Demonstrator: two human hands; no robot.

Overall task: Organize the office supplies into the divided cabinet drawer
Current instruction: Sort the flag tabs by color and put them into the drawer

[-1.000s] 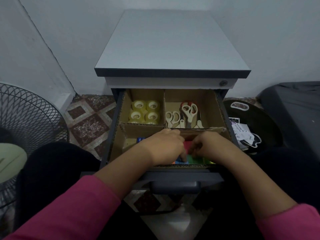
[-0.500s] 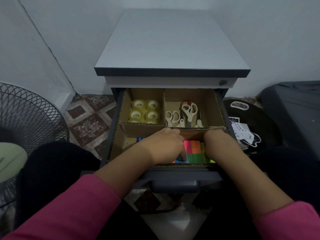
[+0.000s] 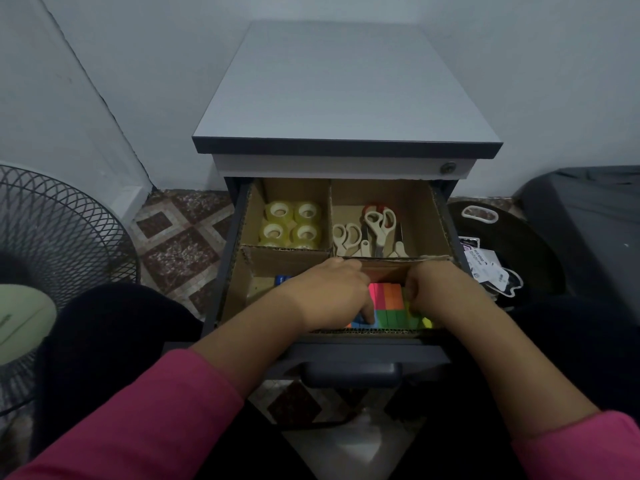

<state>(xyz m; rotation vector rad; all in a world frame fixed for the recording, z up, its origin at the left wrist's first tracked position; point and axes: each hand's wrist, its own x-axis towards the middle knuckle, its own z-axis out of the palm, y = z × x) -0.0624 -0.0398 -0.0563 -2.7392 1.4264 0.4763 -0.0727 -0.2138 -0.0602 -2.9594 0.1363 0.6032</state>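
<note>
Reaching into the drawer (image 3: pixel 349 356), our left hand (image 3: pixel 325 294) and right hand (image 3: pixel 434 289) curl around bright sticky notes (image 3: pixel 386 301); we read no labels.

Cabinet top (image 3: pixel 346 98): smooth matt grey laminate, darker edge band. Drawer front (image 3: pixel 353 355): dark, smooth, matt, with a plastic-looking handle. Dividers (image 3: pixel 287 252): raw brown corrugated cardboard, matt, edges ragged. Tape rolls (image 3: pixel 291 225): clear yellowish glossy film on pale cores. Scissors (image 3: pixel 377 230): smooth cream plastic handles, one pair with red. Sticky notes (image 3: pixel 388 303): neon paper, matt. Sleeves (image 3: pixel 138 420): pink cloth. Fan guard (image 3: pixel 62 230): dark wire mesh. Floor (image 3: pixel 180 244): speckled patterned tile.
</note>
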